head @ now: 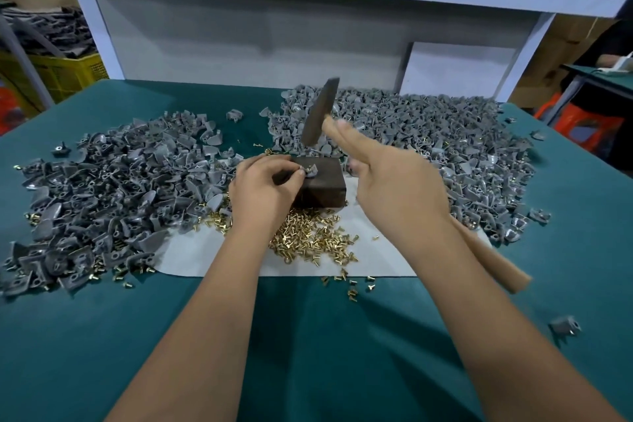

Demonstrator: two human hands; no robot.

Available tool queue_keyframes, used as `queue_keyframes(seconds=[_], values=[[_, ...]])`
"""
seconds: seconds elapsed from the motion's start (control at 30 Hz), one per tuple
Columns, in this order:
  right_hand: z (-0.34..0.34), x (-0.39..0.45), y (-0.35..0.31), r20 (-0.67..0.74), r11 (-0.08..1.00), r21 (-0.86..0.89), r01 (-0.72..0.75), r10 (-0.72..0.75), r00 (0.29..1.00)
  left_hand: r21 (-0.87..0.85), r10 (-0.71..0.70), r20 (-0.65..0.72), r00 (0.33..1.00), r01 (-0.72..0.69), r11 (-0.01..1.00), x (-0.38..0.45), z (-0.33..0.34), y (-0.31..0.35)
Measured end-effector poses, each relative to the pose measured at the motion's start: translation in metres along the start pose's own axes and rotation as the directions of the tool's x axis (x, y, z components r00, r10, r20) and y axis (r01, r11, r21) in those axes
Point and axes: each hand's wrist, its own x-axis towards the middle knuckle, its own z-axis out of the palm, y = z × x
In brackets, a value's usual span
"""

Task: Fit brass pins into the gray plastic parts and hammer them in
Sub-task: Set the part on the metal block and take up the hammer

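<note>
My left hand (263, 188) pinches a small gray plastic part (309, 172) with a brass pin in it on top of a dark metal block (323, 187). My right hand (394, 181) grips the wooden handle (493, 260) of a hammer, index finger stretched along it. The dark hammer head (320, 113) is raised above the block and blurred. Loose brass pins (308, 240) lie heaped on a white sheet (202, 250) in front of the block.
A large pile of gray parts (113, 188) covers the green table (308, 336) on the left, and another pile of gray parts (445, 137) on the right. A stray gray part (565, 325) lies near the right edge. White shelving (260, 27) stands behind the table.
</note>
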Motion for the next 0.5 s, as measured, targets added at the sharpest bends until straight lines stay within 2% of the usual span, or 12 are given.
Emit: queue_keyframes(seconds=[0.07,0.13,0.3,0.5], values=[[0.004,-0.004,0.000,0.078,0.999,-0.028,0.046,-0.044,0.996,-0.012,0.014,-0.005,1.000,-0.014,1.000,0.000,-0.001,0.000],[0.004,-0.001,0.004,0.108,1.000,0.010,0.005,-0.006,0.994,-0.019,0.015,0.001,1.000,-0.015,1.000,-0.001,-0.002,0.001],[0.009,0.006,0.016,-0.025,0.915,0.357,-0.189,0.212,0.977,-0.042,-0.053,0.076,0.996,0.057,0.998,0.002,-0.006,0.004],[0.024,0.000,0.036,0.024,0.885,0.310,-0.347,0.357,0.934,-0.200,-0.112,0.126,0.986,0.136,0.970,-0.002,-0.011,0.008]])
